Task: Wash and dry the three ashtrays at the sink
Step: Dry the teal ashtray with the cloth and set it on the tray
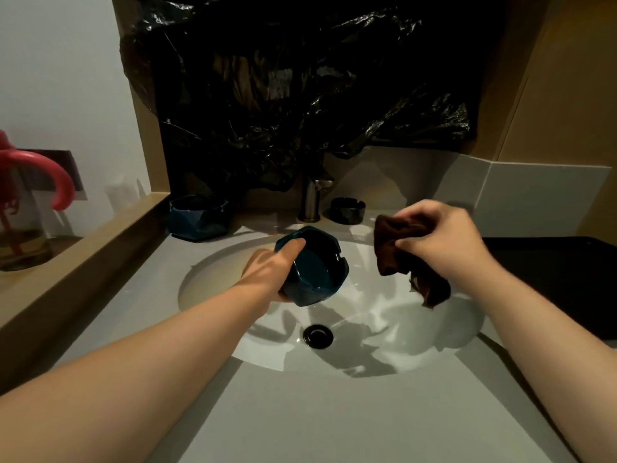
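Far left, on the ledge: glass jar (pixel 20 242) with a pink curved object standing in it. Not part of the task.

Left of the tap (pixel 310 198), on the counter: blue ashtray (pixel 197 217), upright. Right of the tap: black ashtray (pixel 348 210), upright, smaller. Both stand apart from the sink (pixel 434 329).

Left hand (pixel 267 272) grips the third, teal ashtray (pixel 317 272) over the left half of the sink. The thumb is hooked over the rim and the fingers are curled under the base. The bowl is tilted toward the right hand.

Right hand (pixel 440 238) holds a brown cloth (pixel 410 269) over the right half of the sink. The fingers are bunched and pinching it and a tail hangs down. Cloth and ashtray are near but not touching.

Step in hand, by my reading: wiping the teal ashtray.
- Keep it over the sink so drips and any slip land there.
- Push a wad of cloth into the bowl and turn the ashtray against it.
- Work the rim notches, then shift the thumb so its patch gets wiped too.
- The glazed surface is likely slick, so keep the grip firm.

Contents:
- Teal bowl shows no ash or butts.
- The two counter ashtrays are too dark inside to judge.
- Sink holds no pooled water, the drain (pixel 318 335) is open, and no stream runs from the tap.
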`<state>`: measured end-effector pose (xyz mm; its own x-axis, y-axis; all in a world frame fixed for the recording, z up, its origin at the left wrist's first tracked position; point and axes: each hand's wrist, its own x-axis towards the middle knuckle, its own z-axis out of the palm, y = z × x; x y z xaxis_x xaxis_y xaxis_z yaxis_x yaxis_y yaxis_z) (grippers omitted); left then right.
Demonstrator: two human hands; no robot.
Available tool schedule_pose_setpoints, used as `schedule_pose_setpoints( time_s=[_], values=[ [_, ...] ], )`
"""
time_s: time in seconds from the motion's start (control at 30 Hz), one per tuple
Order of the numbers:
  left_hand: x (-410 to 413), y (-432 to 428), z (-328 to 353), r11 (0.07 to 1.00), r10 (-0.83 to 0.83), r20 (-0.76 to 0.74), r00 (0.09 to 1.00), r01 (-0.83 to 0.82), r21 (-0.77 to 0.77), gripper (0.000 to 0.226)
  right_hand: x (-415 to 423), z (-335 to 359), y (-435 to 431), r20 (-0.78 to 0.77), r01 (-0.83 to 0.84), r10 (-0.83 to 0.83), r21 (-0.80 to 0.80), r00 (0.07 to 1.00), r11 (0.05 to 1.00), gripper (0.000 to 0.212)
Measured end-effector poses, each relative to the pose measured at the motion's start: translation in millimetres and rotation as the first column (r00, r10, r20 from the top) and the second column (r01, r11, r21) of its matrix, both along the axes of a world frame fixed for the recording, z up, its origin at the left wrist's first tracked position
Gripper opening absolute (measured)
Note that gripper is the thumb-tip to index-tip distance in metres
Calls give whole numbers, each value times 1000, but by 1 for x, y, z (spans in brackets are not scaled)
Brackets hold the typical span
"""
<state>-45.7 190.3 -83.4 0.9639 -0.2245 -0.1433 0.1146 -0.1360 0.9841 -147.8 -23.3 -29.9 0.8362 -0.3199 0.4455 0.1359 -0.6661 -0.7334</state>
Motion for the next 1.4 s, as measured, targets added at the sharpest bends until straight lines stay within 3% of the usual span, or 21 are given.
schedule_pose_setpoints(
  time_s=[0.1,0.17,0.2,0.27,0.37,0.53,0.6,0.67,0.7,0.77,0.87,0.93,1.0,1.1,1.27,1.33,1.4],
  values=[
    [1,-3,-2,999,14,-29,999,-13,38,57,1,-18,34,116,-75,128,-382,985,921,31],
    [2,-5,-4,997,27,-50,998,-23,76,63,10,-32,45,132,-69,215,-682,968,728,30],
    [1,-7,-4,995,30,-59,998,-24,95,64,16,-38,47,109,-67,235,-771,966,633,31],
    [-2,-11,-4,992,32,-76,997,-23,122,62,24,-42,48,83,-38,202,-846,976,532,37],
    [-6,-16,-2,986,33,-89,996,-18,166,59,24,-44,49,44,-49,180,-874,983,483,42],
    [-8,-13,0,970,27,4,1000,-27,242,58,11,-44,56,-261,-331,214,-588,941,738,50],
    [-8,-12,1,971,25,10,1000,-26,237,59,8,-41,54,-353,-374,183,-613,918,696,63],
    [-8,-12,1,973,20,26,999,-26,230,58,9,-38,50,-406,-383,96,-724,909,574,68],
    [-9,-11,1,971,11,41,999,-20,237,58,9,-36,48,-422,-390,69,-746,904,540,68],
    [-9,-11,1,964,-17,71,997,-3,265,58,9,-34,44,-442,-403,74,-721,894,564,64],
    [-9,-11,1,956,-65,50,997,47,289,57,4,-29,37,-409,-346,104,-581,907,737,56],
    [-9,-11,1,960,-76,-13,997,77,268,58,0,-27,35,-260,-248,114,-569,959,784,47],
    [-9,-12,1,965,-83,-72,994,98,242,57,0,-27,38,-80,-203,208,-709,975,676,38],
    [-13,-13,4,975,-110,-135,985,134,178,48,11,-40,43,-75,-191,295,-902,953,387,36],
    [-18,-15,5,981,-130,-98,987,142,130,46,23,-44,46,-24,-49,112,-972,993,231,36],
    [-19,-17,5,984,-96,-50,994,102,147,48,23,-44,50,-72,-75,20,-964,997,256,26],
    [-19,-19,5,979,-70,-9,997,71,189,49,23,-41,49,-172,-147,-29,-909,985,390,22]
  ],
)
